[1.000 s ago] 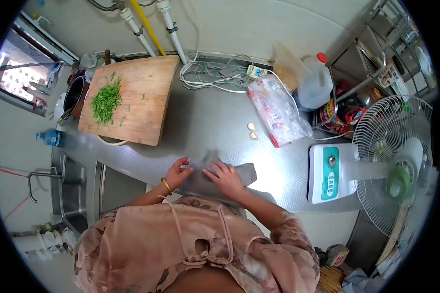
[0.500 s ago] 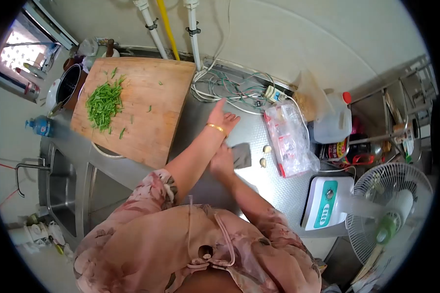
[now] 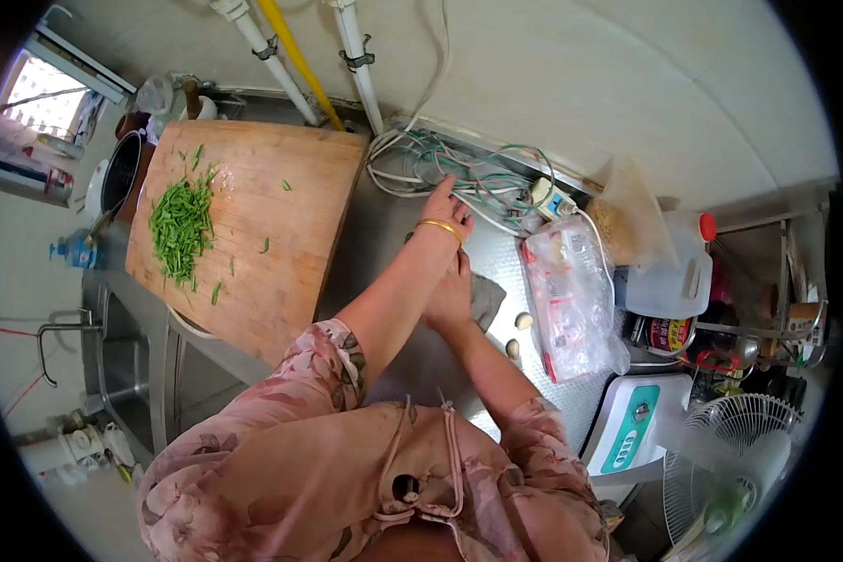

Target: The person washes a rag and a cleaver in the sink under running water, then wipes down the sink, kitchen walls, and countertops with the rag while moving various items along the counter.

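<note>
My left hand point(image 3: 450, 214), with a gold bangle at its wrist, reaches across my right hand to the coiled cables point(image 3: 412, 167) by the wall. Its fingers are apart and at the near edge of the coil. Just below it, my right hand point(image 3: 451, 298) presses on a grey cloth point(image 3: 487, 302) on the metal counter point(image 3: 384, 229); its fingertips are partly hidden under the left wrist. Two garlic cloves point(image 3: 524, 320) lie to the right of the cloth, beside a clear plastic bag point(image 3: 569, 295) with red print.
A wooden board point(image 3: 272, 225) with chopped greens point(image 3: 181, 225) is at the left, beyond the sink point(image 3: 122, 361). At the right are a power strip point(image 3: 553, 199), a plastic jug point(image 3: 670, 276), a metal rack point(image 3: 785, 272), and a fan point(image 3: 731, 468) with a white base point(image 3: 632, 421).
My left hand has crossed over my right and moved up to the cables. My right hand and the cloth have moved forward toward the wall. The view has shifted.
</note>
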A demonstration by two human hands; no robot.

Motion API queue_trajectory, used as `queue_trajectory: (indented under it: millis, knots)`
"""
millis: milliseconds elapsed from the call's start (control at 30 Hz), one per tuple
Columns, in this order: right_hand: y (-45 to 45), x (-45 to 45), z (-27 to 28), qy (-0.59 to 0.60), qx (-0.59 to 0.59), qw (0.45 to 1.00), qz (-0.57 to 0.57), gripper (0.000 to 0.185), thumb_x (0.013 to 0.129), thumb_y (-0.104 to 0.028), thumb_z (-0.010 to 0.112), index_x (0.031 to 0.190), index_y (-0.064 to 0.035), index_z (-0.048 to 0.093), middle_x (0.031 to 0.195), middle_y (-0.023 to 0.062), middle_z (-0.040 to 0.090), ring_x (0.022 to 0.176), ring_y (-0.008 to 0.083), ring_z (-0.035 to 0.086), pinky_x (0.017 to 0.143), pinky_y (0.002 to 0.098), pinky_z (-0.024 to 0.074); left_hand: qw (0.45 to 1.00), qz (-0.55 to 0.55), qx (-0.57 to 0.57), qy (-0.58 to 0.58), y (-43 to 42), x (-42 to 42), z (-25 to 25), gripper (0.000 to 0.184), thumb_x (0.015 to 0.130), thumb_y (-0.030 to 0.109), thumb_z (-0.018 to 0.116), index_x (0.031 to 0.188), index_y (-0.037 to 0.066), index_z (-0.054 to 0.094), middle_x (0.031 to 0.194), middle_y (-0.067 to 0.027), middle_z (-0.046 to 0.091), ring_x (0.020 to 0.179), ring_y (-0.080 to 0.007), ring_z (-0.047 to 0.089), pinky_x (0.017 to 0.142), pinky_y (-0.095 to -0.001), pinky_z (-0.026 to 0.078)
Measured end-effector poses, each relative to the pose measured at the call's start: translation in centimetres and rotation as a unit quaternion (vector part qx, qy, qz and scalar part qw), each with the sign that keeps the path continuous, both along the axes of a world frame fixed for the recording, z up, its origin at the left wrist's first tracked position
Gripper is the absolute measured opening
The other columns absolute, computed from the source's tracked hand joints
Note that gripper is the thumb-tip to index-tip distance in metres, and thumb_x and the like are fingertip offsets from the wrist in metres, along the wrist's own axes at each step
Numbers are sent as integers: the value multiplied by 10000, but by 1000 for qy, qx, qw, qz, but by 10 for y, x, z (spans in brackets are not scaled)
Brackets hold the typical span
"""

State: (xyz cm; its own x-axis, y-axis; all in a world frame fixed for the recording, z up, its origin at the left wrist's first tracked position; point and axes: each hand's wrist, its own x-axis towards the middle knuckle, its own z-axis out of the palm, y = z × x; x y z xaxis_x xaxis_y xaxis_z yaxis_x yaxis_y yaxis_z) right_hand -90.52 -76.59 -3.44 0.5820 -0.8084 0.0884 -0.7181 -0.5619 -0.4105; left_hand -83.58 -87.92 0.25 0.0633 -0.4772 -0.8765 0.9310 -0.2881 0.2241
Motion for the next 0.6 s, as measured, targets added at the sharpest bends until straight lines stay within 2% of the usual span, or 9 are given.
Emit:
queue_trajectory:
  millis: [33, 100, 167, 200, 233, 333, 433, 567, 600]
  knots:
    - [-5, 2, 0, -32, 22, 999, 35, 567, 802, -352, 498, 1291, -71, 437, 1379, 181, 327, 1280, 325, 270, 1022, 487, 189, 1000, 4, -17, -6, 0, -1, 1, 538, 760, 362, 681, 1205, 173, 443, 1196, 53, 462, 974, -143, 436, 791, -331, 334]
    - [-11, 17, -39, -130, 47, 988, 74, 547, 795, -346, 512, 1269, -80, 455, 1360, 171, 357, 1281, 308, 288, 1023, 480, 210, 998, 5, -53, -20, -1, -6, 8, 466, 788, 330, 658, 1182, 173, 465, 1196, 65, 468, 954, -142, 435, 759, -311, 338]
    - [-22, 35, -41, -131, -11, 984, 117, 510, 791, -325, 519, 1239, -83, 480, 1338, 166, 386, 1273, 300, 310, 1017, 475, 238, 995, 1, -90, -33, 0, -12, 16, 405, 817, 298, 631, 1171, 169, 481, 1200, 71, 471, 948, -144, 434, 738, -289, 338]
    - [-35, 47, -18, -83, -81, 983, 141, 484, 792, -306, 519, 1220, -81, 496, 1325, 165, 399, 1264, 301, 322, 1010, 474, 256, 993, 15, -114, -15, -2, -14, 15, 312, 810, 267, 641, 1082, 208, 499, 1097, 84, 471, 943, -149, 434, 730, -315, 318]
    - [-49, 58, -4, -34, -151, 975, 163, 458, 792, -287, 519, 1201, -80, 512, 1312, 164, 412, 1256, 301, 334, 1003, 472, 273, 991, 12, -133, -26, 0, -16, 20, 307, 810, 264, 641, 1077, 207, 499, 1098, 83, 470, 945, -149, 432, 733, -317, 316]
    - [-91, 86, -1, 32, -163, 983, 77, 395, 775, -231, 531, 1135, -73, 561, 1283, 170, 429, 1233, 301, 350, 973, 482, 310, 984, 5, -171, -50, -1, -23, 45, 305, 809, 260, 641, 1074, 217, 497, 1097, 71, 469, 957, -150, 419, 744, -324, 307]
    - [-110, 78, -5, 30, -147, 988, -18, 380, 771, -225, 531, 1117, -72, 568, 1270, 164, 440, 1217, 296, 365, 974, 484, 304, 976, -28, -211, -51, -3, -21, 54, 327, 802, 270, 647, 1087, 221, 493, 1095, 69, 464, 962, -146, 410, 749, -320, 303]
    - [-90, 42, -16, -17, -100, 980, -170, 360, 767, -217, 530, 1093, -72, 578, 1252, 155, 455, 1196, 290, 384, 975, 486, 297, 979, 6, -203, -31, -4, -21, 54, 347, 786, 307, 654, 1081, 220, 493, 1078, 67, 459, 957, -139, 409, 741, -321, 306]
    - [-85, 41, -19, -23, -94, 977, -189, 355, 766, -215, 530, 1087, -72, 581, 1248, 153, 459, 1191, 289, 389, 975, 487, 295, 984, 3, -174, -27, -6, -23, 56, 334, 800, 338, 622, 1085, 207, 507, 1187, 88, 462, 939, -117, 389, 764, -281, 290]
